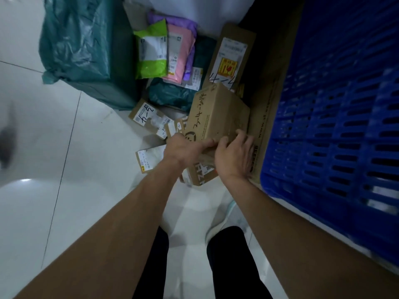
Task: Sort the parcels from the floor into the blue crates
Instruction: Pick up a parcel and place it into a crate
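Observation:
A brown cardboard box point(218, 113) with handwritten numbers on top lies on the floor pile, resting over a smaller printed box point(203, 173). My left hand point(183, 147) grips the near left corner of the brown box, fingers curled over its edge. On the near right edge sits my right hand point(235, 154), fingers pressed on the cardboard. The blue slotted crate point(336, 130) stands directly to the right. More parcels lie behind: a green mailer point(151, 50), a pink mailer point(177, 57), a long flat carton point(231, 57).
A large teal plastic sack point(86, 50) fills the back left. Small labelled boxes point(149, 117) and a flat parcel point(149, 158) lie on the white tiled floor point(54, 190). A tall cardboard sheet point(267, 104) leans against the crate. My legs and a shoe point(226, 219) are below.

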The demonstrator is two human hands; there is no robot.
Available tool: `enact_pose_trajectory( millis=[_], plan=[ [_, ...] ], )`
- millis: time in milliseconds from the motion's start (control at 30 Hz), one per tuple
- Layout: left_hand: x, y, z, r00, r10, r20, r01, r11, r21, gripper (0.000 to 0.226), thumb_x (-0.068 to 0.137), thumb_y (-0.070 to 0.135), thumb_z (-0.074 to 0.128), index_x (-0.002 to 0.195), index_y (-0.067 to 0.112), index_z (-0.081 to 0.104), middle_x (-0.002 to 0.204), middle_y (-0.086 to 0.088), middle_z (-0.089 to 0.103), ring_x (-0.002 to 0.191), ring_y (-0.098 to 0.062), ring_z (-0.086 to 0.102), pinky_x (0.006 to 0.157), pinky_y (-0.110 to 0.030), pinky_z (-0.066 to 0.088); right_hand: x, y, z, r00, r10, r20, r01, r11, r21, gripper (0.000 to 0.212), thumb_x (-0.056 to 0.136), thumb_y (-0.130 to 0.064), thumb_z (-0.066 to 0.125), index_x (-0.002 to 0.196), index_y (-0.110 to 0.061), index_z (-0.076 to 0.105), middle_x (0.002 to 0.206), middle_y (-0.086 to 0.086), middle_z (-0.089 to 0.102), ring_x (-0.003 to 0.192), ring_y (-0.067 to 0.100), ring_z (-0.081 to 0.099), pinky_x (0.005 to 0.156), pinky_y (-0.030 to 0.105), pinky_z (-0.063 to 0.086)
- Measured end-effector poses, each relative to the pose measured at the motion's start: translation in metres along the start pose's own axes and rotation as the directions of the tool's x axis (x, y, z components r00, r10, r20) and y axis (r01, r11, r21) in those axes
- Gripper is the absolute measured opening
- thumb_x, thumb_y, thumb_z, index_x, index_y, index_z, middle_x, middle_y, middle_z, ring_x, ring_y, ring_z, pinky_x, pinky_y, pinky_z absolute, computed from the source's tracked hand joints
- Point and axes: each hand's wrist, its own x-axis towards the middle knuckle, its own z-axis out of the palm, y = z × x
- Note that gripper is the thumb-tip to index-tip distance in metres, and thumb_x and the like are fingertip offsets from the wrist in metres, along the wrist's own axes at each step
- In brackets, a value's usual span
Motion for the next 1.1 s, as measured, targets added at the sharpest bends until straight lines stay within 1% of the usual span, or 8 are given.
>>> enact_pose_trajectory(
  millis=[133,267,400,533,700,900,1000,1100],
  plan=[
    [-0.042,0.025,-0.021,0.996,-0.042,-0.072,0.042,0.999,-0.006,0.085,0.04,0.066,0.085,0.107,0.018,0.063,0.102,-0.003,0.068,0.086,-0.017,0.068,0.07,-0.032,0.06,-0.026,-0.021,-0.041,0.994,0.047,0.098,-0.051,0.998,0.039,0.064,0.101,-0.054,0.036,0.154,-0.019,0.028,0.151,0.012,0.031,0.132,0.03,0.042,0.105,0.048,0.041],
    [-0.112,0.064,-0.045,0.997,-0.009,-0.075,0.007,0.999,-0.035,0.055,0.06,0.05,0.085,0.099,0.017,0.066,0.098,-0.005,0.068,0.081,-0.012,0.065,0.057,-0.021,0.051,-0.063,-0.041,-0.107,0.978,0.091,0.188,-0.115,0.986,0.122,0.08,0.097,-0.066,0.036,0.157,-0.016,0.021,0.155,0.014,0.028,0.136,0.031,0.038,0.109,0.048,0.04],
    [-0.185,0.102,-0.077,0.997,0.013,-0.077,-0.018,0.998,-0.053,0.061,0.06,0.046,0.084,0.109,0.013,0.069,0.103,-0.006,0.07,0.087,-0.016,0.069,0.051,-0.017,0.051,-0.101,-0.066,-0.182,0.948,0.106,0.301,-0.188,0.948,0.258,0.087,0.096,-0.068,0.04,0.16,-0.014,0.014,0.164,0.014,0.018,0.147,0.032,0.027,0.115,0.044,0.031],
    [-0.263,0.13,-0.112,0.998,-0.001,-0.055,-0.004,0.997,-0.076,0.032,0.073,0.034,0.083,0.091,0.01,0.073,0.089,-0.009,0.076,0.07,-0.015,0.07,0.056,-0.021,0.052,-0.143,-0.088,-0.255,0.934,0.036,0.356,-0.156,0.936,0.315,0.088,0.095,-0.061,0.048,0.159,-0.011,0.012,0.162,0.013,0.024,0.145,0.031,0.03,0.114,0.044,0.034],
    [-0.367,0.164,-0.14,1.0,0.0,0.009,0.002,0.984,-0.178,0.031,0.081,0.036,0.073,0.1,0.012,0.067,0.096,-0.008,0.073,0.085,-0.021,0.068,0.084,-0.035,0.057,-0.194,-0.108,-0.35,0.951,-0.026,0.307,-0.121,0.885,0.45,0.086,0.091,-0.059,0.055,0.158,-0.018,0.018,0.156,0.006,0.034,0.138,0.028,0.04,0.111,0.046,0.038],
    [-0.461,0.213,-0.126,0.982,0.125,0.142,-0.091,0.97,-0.224,0.013,0.086,0.027,0.07,0.093,0.017,0.067,0.093,-0.004,0.072,0.084,-0.018,0.066,0.089,-0.036,0.053,-0.242,-0.081,-0.436,0.97,0.039,0.241,-0.196,0.712,0.674,0.052,0.095,-0.055,0.054,0.132,-0.018,0.055,0.125,0.001,0.061,0.117,0.025,0.058,0.094,0.038,0.046],
    [-0.485,0.233,-0.107,0.959,0.187,0.214,-0.143,0.968,-0.206,0.021,0.085,0.03,0.071,0.1,0.016,0.069,0.098,-0.005,0.074,0.082,-0.016,0.069,0.08,-0.033,0.056,-0.258,-0.062,-0.47,0.967,0.085,0.239,-0.241,0.599,0.764,0.052,0.097,-0.056,0.051,0.137,-0.021,0.054,0.13,-0.001,0.06,0.107,0.015,0.06,0.088,0.032,0.049],
    [-0.502,0.248,-0.087,0.925,0.206,0.32,-0.149,0.97,-0.193,0.041,0.081,0.037,0.074,0.115,0.016,0.067,0.11,-0.01,0.074,0.103,-0.028,0.069,0.097,-0.047,0.054,-0.266,-0.042,-0.501,0.957,0.131,0.257,-0.288,0.47,0.834,0.044,0.1,-0.051,0.049,0.133,-0.022,0.055,0.124,-0.002,0.06,0.096,0.007,0.058,0.081,0.026,0.048]
  ],
)
